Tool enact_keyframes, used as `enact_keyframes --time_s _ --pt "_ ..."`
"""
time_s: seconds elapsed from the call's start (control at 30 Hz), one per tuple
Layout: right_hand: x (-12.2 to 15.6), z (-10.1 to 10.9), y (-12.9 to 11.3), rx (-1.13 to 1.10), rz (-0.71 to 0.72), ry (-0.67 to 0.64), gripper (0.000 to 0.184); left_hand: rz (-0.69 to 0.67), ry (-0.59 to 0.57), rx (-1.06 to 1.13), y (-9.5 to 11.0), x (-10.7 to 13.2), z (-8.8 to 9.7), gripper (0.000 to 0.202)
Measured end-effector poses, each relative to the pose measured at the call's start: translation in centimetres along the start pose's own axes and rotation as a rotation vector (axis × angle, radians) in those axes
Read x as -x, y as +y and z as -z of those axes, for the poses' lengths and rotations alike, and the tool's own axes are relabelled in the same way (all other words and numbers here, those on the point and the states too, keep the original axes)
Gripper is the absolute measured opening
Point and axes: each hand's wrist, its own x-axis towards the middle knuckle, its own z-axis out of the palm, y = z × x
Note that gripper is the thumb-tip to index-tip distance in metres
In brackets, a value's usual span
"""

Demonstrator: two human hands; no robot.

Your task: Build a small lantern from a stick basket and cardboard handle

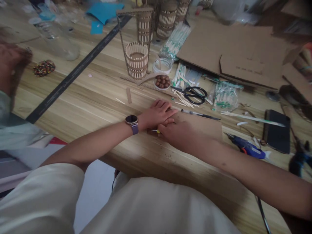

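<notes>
My left hand [158, 113], with a watch on its wrist, lies flat with fingers stretched out on a brown cardboard piece [204, 125] near the table's front edge. My right hand [179, 134] is closed right next to it, gripping a small tool with a yellow end [158, 131] against the cardboard's left edge. A black pen [200, 114] lies just beyond the cardboard.
Black scissors [195, 94], loose wooden sticks, a bowl of brown beads [162, 81], tape roll and stick-and-cardboard baskets [136, 60] stand behind. A blue glue gun [246, 148] and black phone [277, 130] lie right. Large cardboard sheets [231, 52] far right; a person at left.
</notes>
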Motion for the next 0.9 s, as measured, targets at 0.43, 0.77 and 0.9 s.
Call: enact_keyframes --time_s 0.43,0.77,0.9 --pt "-1.1 -0.1 -0.8 0.03 0.032 -0.007 0.037 0.013 -0.019 -0.026 -0.1 -0.1 -0.1 0.05" --pt "-0.8 0.1 -0.9 0.003 0.058 0.062 0.035 0.002 -0.015 -0.005 -0.2 -0.2 -0.2 0.052" --pt "-0.2 0.6 -0.7 -0.021 0.027 -0.008 0.039 -0.006 -0.008 -0.011 -0.1 -0.1 0.0 0.051"
